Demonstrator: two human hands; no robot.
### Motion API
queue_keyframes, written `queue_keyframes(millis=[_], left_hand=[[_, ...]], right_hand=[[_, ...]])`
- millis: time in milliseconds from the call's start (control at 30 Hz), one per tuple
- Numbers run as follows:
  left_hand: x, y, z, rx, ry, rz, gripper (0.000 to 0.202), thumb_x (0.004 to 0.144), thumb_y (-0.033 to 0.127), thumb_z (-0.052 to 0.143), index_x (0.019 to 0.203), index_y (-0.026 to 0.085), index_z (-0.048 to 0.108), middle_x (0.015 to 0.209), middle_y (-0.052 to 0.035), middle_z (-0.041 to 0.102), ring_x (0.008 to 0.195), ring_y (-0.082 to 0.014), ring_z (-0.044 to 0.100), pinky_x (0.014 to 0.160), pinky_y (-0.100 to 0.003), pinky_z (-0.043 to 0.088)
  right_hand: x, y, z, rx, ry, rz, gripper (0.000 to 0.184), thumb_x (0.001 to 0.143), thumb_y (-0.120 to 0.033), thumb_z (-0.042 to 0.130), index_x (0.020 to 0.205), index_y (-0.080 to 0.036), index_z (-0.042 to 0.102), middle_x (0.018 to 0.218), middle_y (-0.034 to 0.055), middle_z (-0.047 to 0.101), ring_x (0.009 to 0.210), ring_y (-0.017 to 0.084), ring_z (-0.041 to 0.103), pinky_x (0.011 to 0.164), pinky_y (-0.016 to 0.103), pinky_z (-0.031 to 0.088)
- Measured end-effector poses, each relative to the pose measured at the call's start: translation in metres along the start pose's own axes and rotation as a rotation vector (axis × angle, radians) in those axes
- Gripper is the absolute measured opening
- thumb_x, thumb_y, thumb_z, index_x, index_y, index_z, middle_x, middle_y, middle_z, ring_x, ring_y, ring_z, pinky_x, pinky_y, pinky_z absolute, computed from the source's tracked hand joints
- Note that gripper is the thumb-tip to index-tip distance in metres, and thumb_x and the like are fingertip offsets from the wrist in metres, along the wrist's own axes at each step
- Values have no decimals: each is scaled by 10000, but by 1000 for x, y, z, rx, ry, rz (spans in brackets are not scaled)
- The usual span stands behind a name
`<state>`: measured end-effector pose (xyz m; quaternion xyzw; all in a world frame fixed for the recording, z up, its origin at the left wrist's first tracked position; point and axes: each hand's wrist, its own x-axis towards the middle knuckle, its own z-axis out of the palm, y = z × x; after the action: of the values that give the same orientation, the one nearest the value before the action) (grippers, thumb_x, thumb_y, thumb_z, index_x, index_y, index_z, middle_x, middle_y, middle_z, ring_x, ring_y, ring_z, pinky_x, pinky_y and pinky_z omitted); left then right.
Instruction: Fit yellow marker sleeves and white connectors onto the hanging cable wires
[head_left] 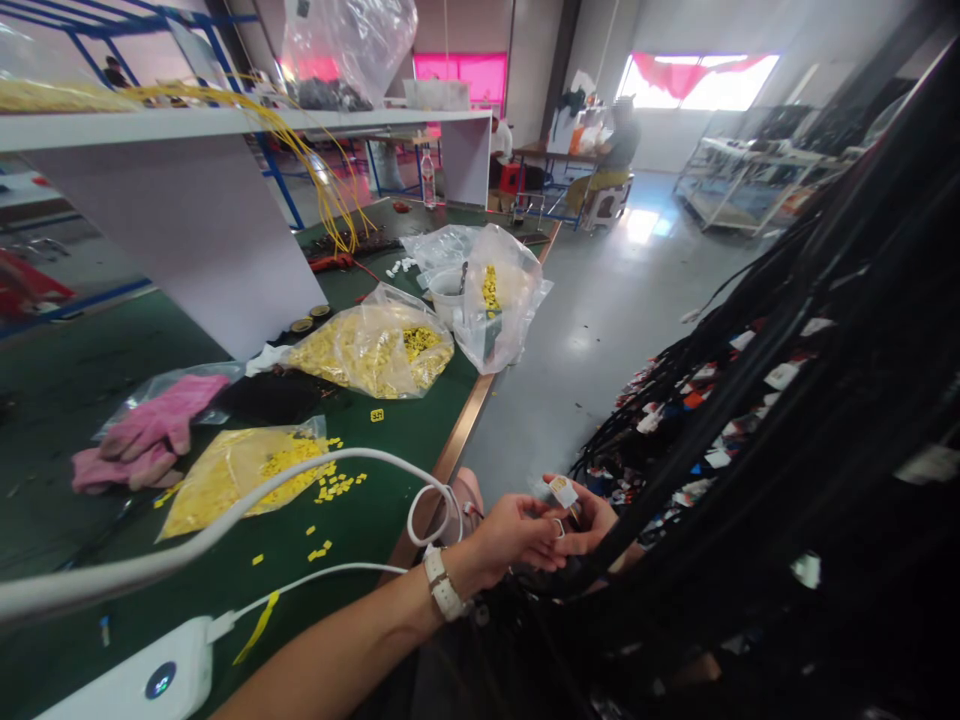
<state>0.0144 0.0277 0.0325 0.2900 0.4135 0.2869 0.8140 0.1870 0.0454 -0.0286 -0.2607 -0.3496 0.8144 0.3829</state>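
My left hand (517, 540), with a white watch on its wrist, pinches a thin black cable end beside the edge of the green table (420, 420). My right hand (592, 520) meets it, fingers closed around a small white tag (562, 490) on that cable. A thick bundle of black cables (787, 450) with several white labels hangs on the right and covers most of my right arm.
Clear bags of small yellow pieces (375, 350) (240, 470) lie on the table, with pink gloves (150, 430), a white power bank (142, 680) and its white cord (315, 465). A white shelf (225, 125) stands behind. A person sits far back (615, 150).
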Motion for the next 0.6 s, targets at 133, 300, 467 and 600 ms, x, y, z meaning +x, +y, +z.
queue_keyframes(millis=[133, 300, 467, 600], left_hand=[[-1, 1, 2, 3, 24, 1, 425, 562, 338, 788, 848, 113, 568, 597, -38, 649, 523, -130, 633, 538, -229, 511], [1, -4, 1, -17, 32, 28, 447, 557, 319, 808, 874, 102, 577, 621, -29, 645, 529, -130, 633, 560, -244, 520], [3, -6, -6, -74, -46, 8, 556, 549, 435, 839, 912, 97, 586, 668, -67, 679, 586, -159, 661, 613, -268, 529], [7, -5, -11, -185, -119, -71, 572, 746, 624, 615, 902, 73, 623, 681, -108, 692, 634, -195, 680, 653, -309, 533]], right_hand=[[0, -1, 2, -38, 18, -29, 765, 506, 15, 833, 1154, -327, 613, 815, 15, 779, 639, 187, 725, 584, 276, 585], [0, -1, 5, -58, 38, -31, 762, 494, -6, 848, 1153, -298, 602, 710, -15, 752, 554, 173, 701, 513, 249, 570], [1, 0, 3, -73, 64, -69, 736, 491, -75, 867, 1134, -319, 606, 706, -36, 737, 544, 156, 679, 497, 244, 557], [1, 0, 2, -111, 86, -81, 720, 506, -102, 867, 1142, -314, 603, 702, -38, 713, 557, 137, 653, 492, 222, 530]])
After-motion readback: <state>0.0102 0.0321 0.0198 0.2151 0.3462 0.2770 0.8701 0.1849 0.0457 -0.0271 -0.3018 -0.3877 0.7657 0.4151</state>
